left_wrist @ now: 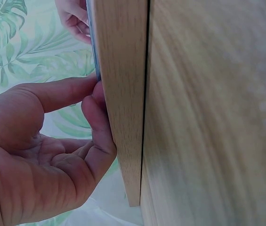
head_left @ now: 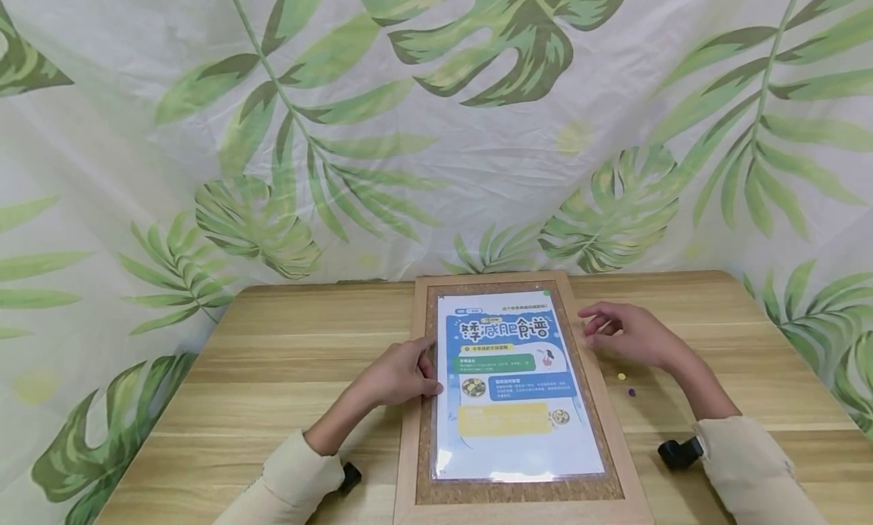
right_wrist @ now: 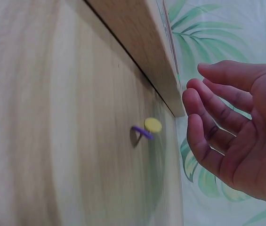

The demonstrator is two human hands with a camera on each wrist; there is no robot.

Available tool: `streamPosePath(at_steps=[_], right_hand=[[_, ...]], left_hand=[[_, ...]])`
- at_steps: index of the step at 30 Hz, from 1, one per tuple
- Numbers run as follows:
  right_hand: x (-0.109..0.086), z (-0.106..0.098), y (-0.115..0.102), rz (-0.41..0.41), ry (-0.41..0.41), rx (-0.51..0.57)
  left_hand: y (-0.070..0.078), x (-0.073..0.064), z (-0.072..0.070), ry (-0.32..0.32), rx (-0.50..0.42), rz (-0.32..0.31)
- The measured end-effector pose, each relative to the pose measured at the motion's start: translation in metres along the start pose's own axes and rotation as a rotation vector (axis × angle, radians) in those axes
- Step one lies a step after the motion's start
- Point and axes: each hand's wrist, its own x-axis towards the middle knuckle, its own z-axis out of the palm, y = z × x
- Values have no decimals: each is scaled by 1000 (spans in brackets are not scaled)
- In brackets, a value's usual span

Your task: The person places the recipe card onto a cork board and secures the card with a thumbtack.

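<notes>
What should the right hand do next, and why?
Maybe the right hand should pick up the yellow pin. That hand looks empty, and the yellow pin lies close by on the table, near a purple pin. A green pin is at the top right corner of the paper, so another might help hold it.

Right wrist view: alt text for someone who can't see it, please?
An empty, loosely curved right hand hovers near a pale wooden frame; a round yellow thumbtack and a purple thumbtack lie on the wooden tabletop, with white leaf-patterned cloth behind.
</notes>
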Motion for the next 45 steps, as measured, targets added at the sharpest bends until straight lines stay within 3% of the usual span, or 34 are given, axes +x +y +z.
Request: streamPosePath(at_steps=[22,45], right_hand=[[-41,-2,23,8,-22,-46],[-60,-4,24,-15,-95,-32]], left_hand=[[3,-2,-1,-3,-12,6],[4,-2,0,0,-14,-22]])
